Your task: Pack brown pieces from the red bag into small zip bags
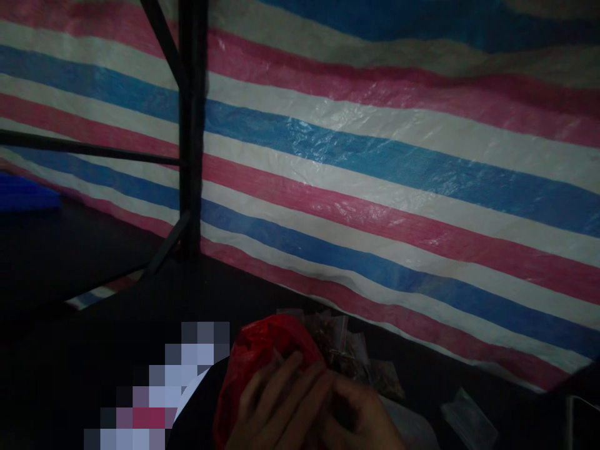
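Note:
Low in the view, my left hand (281,403) lies over the front of a red plastic bag (262,334), fingers bent and close together. My right hand (359,415) meets it from the right, thumb and fingers curled in a pinch. The fingertips of both hands come together, and whatever is between them is hidden in the dim light. Just behind the hands is a pile of small clear zip bags (340,337) with brownish contents. A pale, see-through plastic bag (410,422) shows beside my right hand.
Flat clear bags (469,419) lie on the dark surface at right, near a dark object with a pale edge (569,422). A striped plastic sheet (375,175) hangs behind. A dark metal post (191,125) and a blue object (28,192) are at left.

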`<move>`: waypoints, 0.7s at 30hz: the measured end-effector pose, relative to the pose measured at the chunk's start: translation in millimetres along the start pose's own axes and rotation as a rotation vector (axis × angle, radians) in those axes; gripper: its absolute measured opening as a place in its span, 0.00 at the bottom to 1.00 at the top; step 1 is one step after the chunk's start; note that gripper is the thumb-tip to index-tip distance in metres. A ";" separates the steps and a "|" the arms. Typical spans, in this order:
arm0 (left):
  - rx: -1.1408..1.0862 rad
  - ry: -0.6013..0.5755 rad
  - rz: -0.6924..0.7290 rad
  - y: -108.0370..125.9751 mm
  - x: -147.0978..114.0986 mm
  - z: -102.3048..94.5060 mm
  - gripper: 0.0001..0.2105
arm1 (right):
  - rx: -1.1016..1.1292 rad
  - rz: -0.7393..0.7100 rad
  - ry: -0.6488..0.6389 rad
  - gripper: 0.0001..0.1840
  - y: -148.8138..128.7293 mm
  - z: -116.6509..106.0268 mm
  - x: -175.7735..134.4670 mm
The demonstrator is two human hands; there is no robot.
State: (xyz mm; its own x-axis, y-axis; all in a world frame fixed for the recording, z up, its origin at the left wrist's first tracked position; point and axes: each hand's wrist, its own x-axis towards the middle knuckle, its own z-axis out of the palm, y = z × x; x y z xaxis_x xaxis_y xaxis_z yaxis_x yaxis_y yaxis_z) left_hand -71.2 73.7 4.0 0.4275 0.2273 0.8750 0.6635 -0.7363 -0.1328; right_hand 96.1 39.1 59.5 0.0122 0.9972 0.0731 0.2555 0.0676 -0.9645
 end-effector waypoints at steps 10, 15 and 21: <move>-0.257 -0.001 -0.275 -14.8 -11.3 -16.7 0.14 | 0.040 0.011 0.023 0.16 -14.0 -1.1 -8.6; -0.412 0.065 -1.162 -25.7 -19.9 -33.9 0.21 | -0.217 -0.098 0.127 0.12 -16.0 26.3 0.6; -0.474 -0.085 -1.276 -25.3 -16.7 -28.1 0.33 | -0.755 -0.154 0.071 0.16 -8.5 50.0 15.1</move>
State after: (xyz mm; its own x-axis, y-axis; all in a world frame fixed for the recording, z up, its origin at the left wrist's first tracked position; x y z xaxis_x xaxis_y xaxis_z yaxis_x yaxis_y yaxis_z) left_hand -112.4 70.7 5.8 -0.2708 0.9337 0.2341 0.3567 -0.1286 0.9253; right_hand 45.7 55.0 56.2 -0.0215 0.9722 0.2332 0.8487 0.1410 -0.5096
